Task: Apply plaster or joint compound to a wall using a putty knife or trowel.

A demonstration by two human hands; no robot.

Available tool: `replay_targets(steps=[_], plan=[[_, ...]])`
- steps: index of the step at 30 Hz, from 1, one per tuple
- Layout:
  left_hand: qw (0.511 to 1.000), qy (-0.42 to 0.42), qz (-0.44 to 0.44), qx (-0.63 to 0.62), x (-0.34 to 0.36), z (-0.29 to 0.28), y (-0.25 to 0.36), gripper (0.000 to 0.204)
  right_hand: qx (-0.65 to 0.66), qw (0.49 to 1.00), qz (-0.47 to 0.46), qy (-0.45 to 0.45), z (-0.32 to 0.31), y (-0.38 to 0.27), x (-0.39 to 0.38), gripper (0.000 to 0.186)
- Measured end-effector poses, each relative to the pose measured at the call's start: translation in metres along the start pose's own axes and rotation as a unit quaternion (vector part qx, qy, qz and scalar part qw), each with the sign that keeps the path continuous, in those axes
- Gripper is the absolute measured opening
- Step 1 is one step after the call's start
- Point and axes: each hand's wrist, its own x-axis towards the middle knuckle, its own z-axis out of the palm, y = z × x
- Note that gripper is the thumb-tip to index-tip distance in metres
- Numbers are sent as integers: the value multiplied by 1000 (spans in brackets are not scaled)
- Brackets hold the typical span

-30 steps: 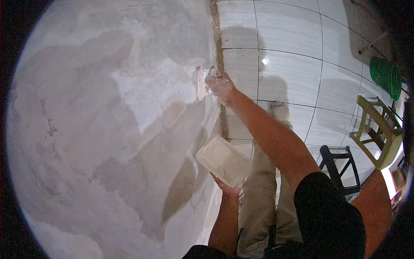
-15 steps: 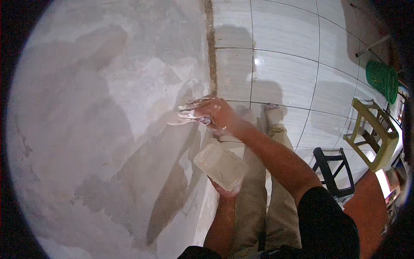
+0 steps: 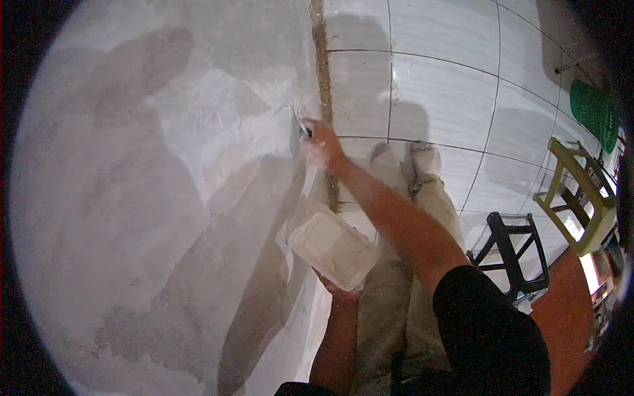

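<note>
My right hand (image 3: pixel 322 145), smeared with white paste, is closed around a putty knife (image 3: pixel 299 117). The knife's thin blade rests against or very near the patchy grey-white wall (image 3: pixel 224 125), low by the floor edge; exact contact cannot be made out. Lower down, my left hand (image 3: pixel 343 290) supports a rectangular off-white plastic tub (image 3: pixel 333 247) from beneath, its fingers mostly hidden behind it. White residue coats the tub, and it is tilted. Fresh whiter patches of filler show on the wall left of the knife.
A rough brown strip (image 3: pixel 321 72) runs between wall and glossy tiled floor (image 3: pixel 442 86). My legs and feet (image 3: pixel 426 158) stand beside the wall. To the right are a black stool (image 3: pixel 512 254), a yellowish stool (image 3: pixel 581 198) and a green basket (image 3: pixel 591 112).
My right hand has moved up and slightly away along the wall's lower edge, turning the knife upward. The tub in my left hand has shifted slightly left.
</note>
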Motion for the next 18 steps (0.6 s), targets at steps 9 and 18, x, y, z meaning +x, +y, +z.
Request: replay_targets(steps=[9,18], plan=[[998,-14,-39,56,3,-56,6,81,126,972,-173,-99,-41,76,-71,24],[991,-40,-68,110,4,-6,0,92,739,641,197,-70,2,149,-20,24]])
